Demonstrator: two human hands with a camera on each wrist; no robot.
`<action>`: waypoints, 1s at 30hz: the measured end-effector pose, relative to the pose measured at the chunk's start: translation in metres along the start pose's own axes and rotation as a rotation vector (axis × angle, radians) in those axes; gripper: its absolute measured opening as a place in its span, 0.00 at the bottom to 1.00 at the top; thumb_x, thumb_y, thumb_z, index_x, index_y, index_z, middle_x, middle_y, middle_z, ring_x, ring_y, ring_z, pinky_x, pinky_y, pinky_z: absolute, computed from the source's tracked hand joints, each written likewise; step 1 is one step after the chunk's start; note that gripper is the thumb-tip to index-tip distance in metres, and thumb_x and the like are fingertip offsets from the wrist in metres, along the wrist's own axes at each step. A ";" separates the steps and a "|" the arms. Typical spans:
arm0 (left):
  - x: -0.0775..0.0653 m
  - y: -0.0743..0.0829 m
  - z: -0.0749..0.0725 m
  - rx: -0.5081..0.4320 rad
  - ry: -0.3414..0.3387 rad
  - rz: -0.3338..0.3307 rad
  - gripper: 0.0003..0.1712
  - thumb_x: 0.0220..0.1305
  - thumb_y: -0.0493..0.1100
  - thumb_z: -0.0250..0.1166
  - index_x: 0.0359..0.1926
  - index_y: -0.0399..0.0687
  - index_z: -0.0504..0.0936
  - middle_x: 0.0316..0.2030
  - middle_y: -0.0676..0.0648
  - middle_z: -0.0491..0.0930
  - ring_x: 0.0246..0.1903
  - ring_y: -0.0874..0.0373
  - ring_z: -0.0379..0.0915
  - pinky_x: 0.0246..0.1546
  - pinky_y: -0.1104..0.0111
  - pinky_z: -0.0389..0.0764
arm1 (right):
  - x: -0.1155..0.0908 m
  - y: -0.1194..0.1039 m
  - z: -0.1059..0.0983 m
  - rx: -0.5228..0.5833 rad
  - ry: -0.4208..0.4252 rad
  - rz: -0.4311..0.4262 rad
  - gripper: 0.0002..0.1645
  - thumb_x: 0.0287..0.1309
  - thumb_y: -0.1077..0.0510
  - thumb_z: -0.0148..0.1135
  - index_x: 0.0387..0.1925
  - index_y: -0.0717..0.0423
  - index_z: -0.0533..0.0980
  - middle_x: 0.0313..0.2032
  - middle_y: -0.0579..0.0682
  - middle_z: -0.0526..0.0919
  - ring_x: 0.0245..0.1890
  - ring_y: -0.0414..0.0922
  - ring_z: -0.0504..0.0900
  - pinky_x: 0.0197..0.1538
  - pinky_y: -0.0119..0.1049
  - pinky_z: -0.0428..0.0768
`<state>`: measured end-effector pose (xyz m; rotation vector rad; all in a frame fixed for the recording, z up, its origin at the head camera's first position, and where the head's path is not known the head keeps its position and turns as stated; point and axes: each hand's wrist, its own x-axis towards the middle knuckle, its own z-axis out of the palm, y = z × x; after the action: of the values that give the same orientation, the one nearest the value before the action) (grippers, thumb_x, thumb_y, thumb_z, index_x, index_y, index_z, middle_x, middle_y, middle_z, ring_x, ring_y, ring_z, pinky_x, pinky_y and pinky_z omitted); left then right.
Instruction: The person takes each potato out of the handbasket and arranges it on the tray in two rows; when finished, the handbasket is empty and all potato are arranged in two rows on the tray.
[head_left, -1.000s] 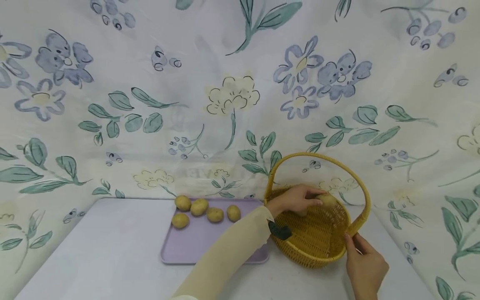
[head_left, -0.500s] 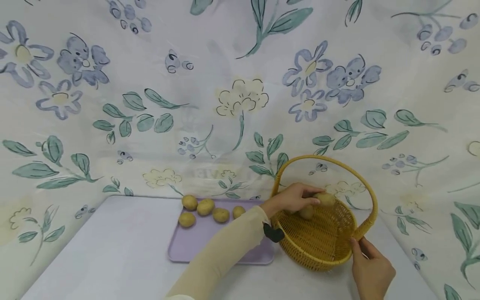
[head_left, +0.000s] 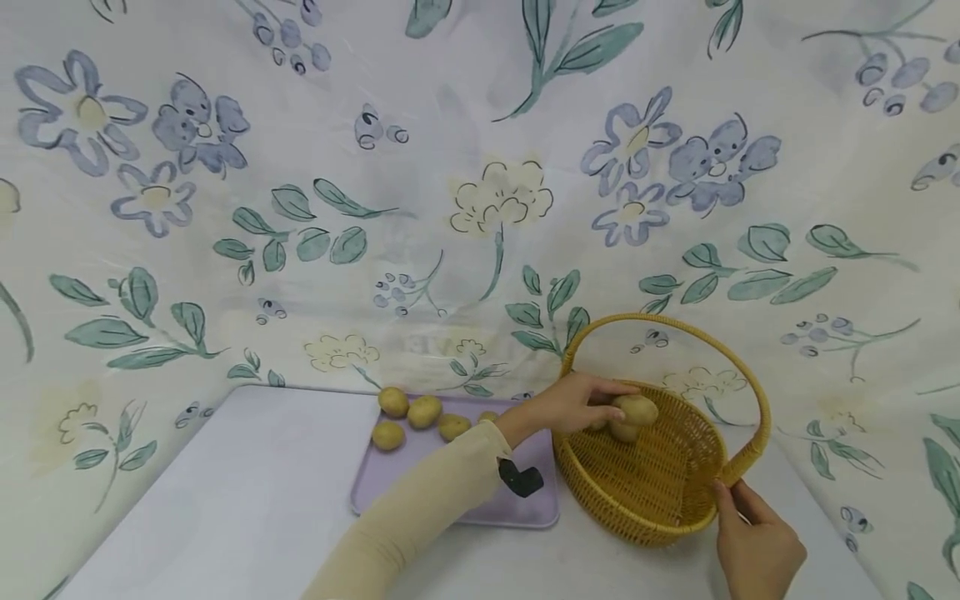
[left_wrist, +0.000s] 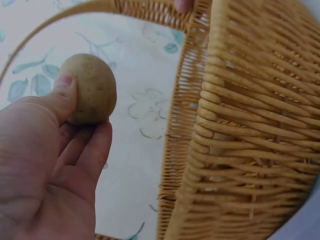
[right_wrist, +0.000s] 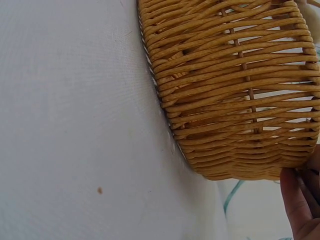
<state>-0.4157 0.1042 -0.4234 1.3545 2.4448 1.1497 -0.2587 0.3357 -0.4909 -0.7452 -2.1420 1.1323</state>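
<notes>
- The left hand (head_left: 572, 402) has its thumb (left_wrist: 65, 95) and fingers (left_wrist: 95, 152) bent round one potato (head_left: 637, 410); they are right of the middle in the head view, over the basket (head_left: 652, 477); the potato looks round and smooth, so a loose pinch could let it slip;
- just below it in the head view, inside the basket, lies a second potato (head_left: 623, 432); a hard drop could bump and bruise both; there may be one more by the fingertips, but too little shows to tell;
- the right hand (head_left: 761, 537), lower right, pinches the basket's edge near the foot of the handle (head_left: 763, 417); if that pinch went slack, a knock might tip or slide the basket;
- the handle makes a tall loop; a quick lift of the left hand could catch it;
- the tray (head_left: 408, 479), lower middle, has more potatoes (head_left: 424, 412) along its far side; the sleeve (head_left: 427, 483) crosses the tray, and could brush one and make it roll.
</notes>
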 end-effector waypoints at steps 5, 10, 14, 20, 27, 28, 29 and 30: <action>-0.029 0.010 -0.012 0.006 -0.015 0.009 0.27 0.73 0.48 0.63 0.71 0.56 0.75 0.65 0.52 0.79 0.42 0.75 0.77 0.39 0.82 0.75 | -0.001 -0.001 0.001 -0.002 -0.005 0.015 0.24 0.69 0.52 0.65 0.58 0.66 0.79 0.50 0.67 0.84 0.22 0.05 0.65 0.23 0.04 0.63; -0.058 0.013 -0.024 0.005 -0.003 0.025 0.27 0.72 0.45 0.65 0.70 0.54 0.76 0.64 0.50 0.81 0.37 0.73 0.73 0.37 0.80 0.74 | 0.002 -0.002 -0.001 -0.007 -0.006 0.024 0.24 0.70 0.52 0.64 0.59 0.65 0.78 0.51 0.67 0.83 0.23 0.05 0.64 0.24 0.04 0.62; -0.078 0.012 -0.032 -0.040 0.020 0.030 0.26 0.71 0.42 0.66 0.69 0.50 0.77 0.63 0.47 0.81 0.50 0.73 0.77 0.47 0.80 0.79 | 0.004 -0.002 -0.004 -0.011 -0.008 0.023 0.25 0.70 0.51 0.63 0.59 0.65 0.78 0.51 0.67 0.83 0.22 0.02 0.56 0.23 0.04 0.61; -0.106 0.010 -0.039 -0.052 0.022 0.016 0.27 0.71 0.42 0.66 0.69 0.49 0.77 0.64 0.47 0.80 0.58 0.64 0.79 0.52 0.78 0.80 | 0.003 0.000 -0.006 -0.005 -0.021 0.055 0.25 0.70 0.50 0.63 0.58 0.65 0.78 0.52 0.65 0.82 0.21 0.02 0.56 0.22 0.06 0.63; -0.133 0.008 -0.043 -0.089 0.017 0.023 0.29 0.71 0.41 0.65 0.71 0.46 0.74 0.68 0.45 0.75 0.67 0.58 0.73 0.62 0.75 0.77 | 0.002 0.000 -0.003 0.012 -0.020 0.070 0.25 0.70 0.51 0.63 0.58 0.66 0.78 0.52 0.65 0.81 0.21 0.03 0.58 0.21 0.06 0.64; -0.138 0.008 -0.044 -0.096 0.022 0.016 0.29 0.71 0.41 0.65 0.71 0.46 0.74 0.69 0.45 0.75 0.67 0.58 0.72 0.63 0.74 0.77 | 0.002 -0.001 -0.002 0.013 -0.020 0.063 0.25 0.70 0.51 0.63 0.58 0.67 0.78 0.51 0.66 0.81 0.21 0.03 0.57 0.21 0.06 0.64; -0.143 0.007 -0.045 -0.093 0.031 0.014 0.29 0.71 0.41 0.65 0.71 0.47 0.74 0.69 0.46 0.75 0.67 0.58 0.73 0.62 0.74 0.78 | 0.002 -0.001 -0.001 0.010 -0.017 0.061 0.25 0.70 0.52 0.63 0.58 0.66 0.78 0.51 0.65 0.82 0.21 0.03 0.58 0.21 0.06 0.64; -0.148 0.007 -0.046 -0.090 0.040 0.008 0.29 0.71 0.41 0.65 0.71 0.48 0.74 0.69 0.46 0.75 0.67 0.58 0.73 0.62 0.74 0.78 | 0.002 -0.001 0.000 0.011 -0.017 0.058 0.24 0.70 0.52 0.63 0.58 0.67 0.78 0.51 0.66 0.82 0.21 0.03 0.57 0.21 0.06 0.63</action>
<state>-0.3433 -0.0334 -0.4221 1.3298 2.3844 1.2840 -0.2603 0.3365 -0.4896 -0.7992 -2.1391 1.1840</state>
